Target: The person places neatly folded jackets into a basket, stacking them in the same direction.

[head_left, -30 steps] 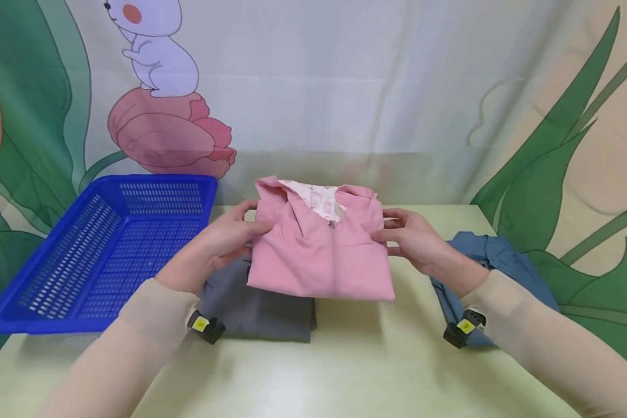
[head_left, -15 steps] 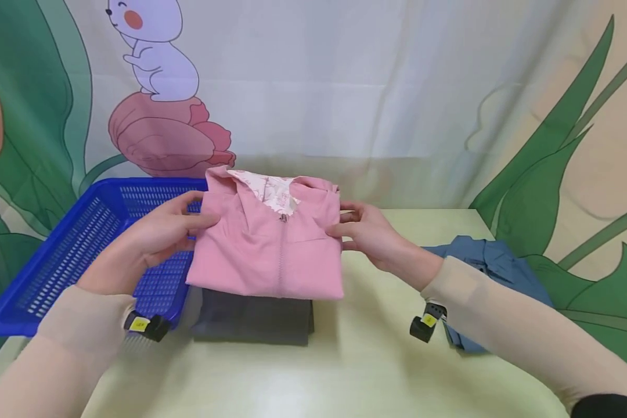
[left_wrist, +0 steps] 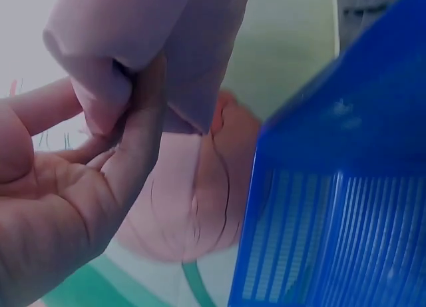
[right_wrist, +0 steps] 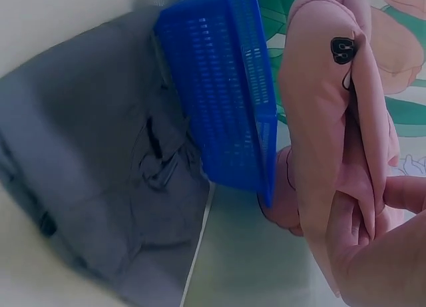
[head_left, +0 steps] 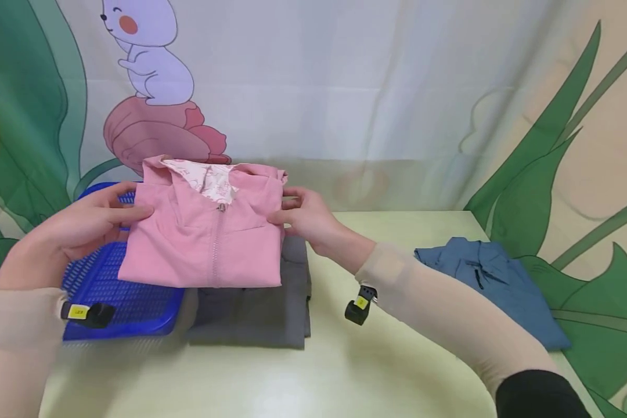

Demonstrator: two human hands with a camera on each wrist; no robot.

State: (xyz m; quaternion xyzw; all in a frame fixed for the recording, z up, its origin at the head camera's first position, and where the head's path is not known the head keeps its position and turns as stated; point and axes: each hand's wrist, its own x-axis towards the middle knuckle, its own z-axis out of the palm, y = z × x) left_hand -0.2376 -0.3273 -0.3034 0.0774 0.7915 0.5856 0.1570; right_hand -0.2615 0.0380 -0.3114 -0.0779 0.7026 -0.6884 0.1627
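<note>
A folded pink zip jacket (head_left: pixel 204 238) with a white patterned lining is held up between both hands in the head view, overlapping the blue basket (head_left: pixel 157 328). My left hand (head_left: pixel 91 223) pinches its left side, thumb in front and fingers behind. On the opposite side my right hand (head_left: pixel 313 220) pinches the edge the same way. The left wrist view shows the left fingers (left_wrist: pixel 140 127) curled under the pink cloth, close to the basket's rim. In the right wrist view, the jacket's side (right_wrist: pixel 319 120) hangs from the right hand, above and beside the basket.
A folded grey garment (head_left: pixel 256 316) lies on the pale table (head_left: pixel 376 371), right of the basket. Farther right, a folded blue garment (head_left: pixel 491 284) rests near the table's edge. Behind hangs a printed curtain (head_left: pixel 345 104).
Both hands have carried the pink jacket leftward, from over the grey garment to over the blue basket. More of the grey and blue garments now shows.
</note>
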